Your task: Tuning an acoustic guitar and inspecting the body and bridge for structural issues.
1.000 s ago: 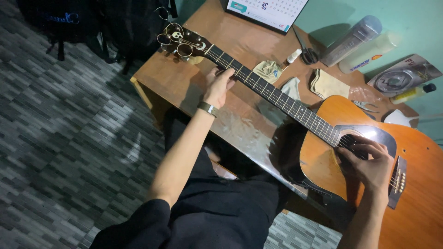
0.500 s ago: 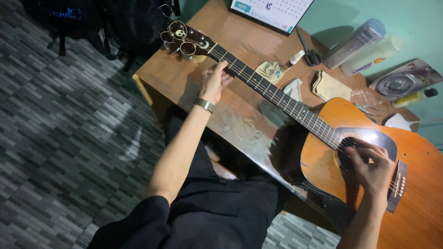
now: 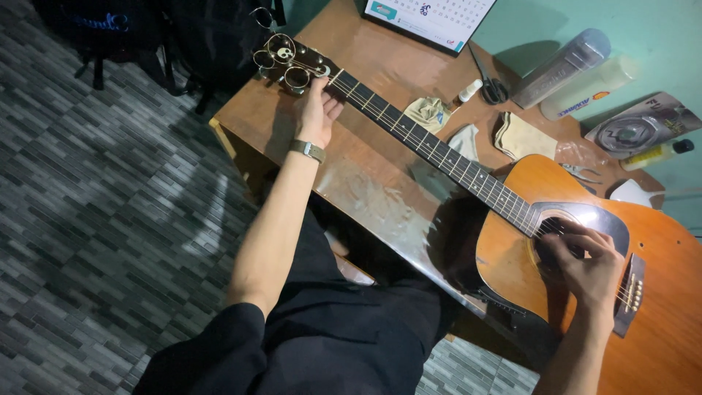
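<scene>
Orange-brown wooden acoustic guitar (image 3: 662,241) lying flat across the brown wooden bench (image 3: 380,183). Left hand (image 3: 316,113) is curled around the neck right by the headstock, fingers up at the tuners. Right hand (image 3: 581,260) sits over the soundhole, fingertips pinching at the strings.

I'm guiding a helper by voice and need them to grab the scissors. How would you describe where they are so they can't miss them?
Start at the wooden table the guitar lies across, and look at its far edge by the white calendar. The scissors lie just right of the calendar's corner, before the clear bottle. They are the only thing there with black loop handles and thin blades.
</scene>
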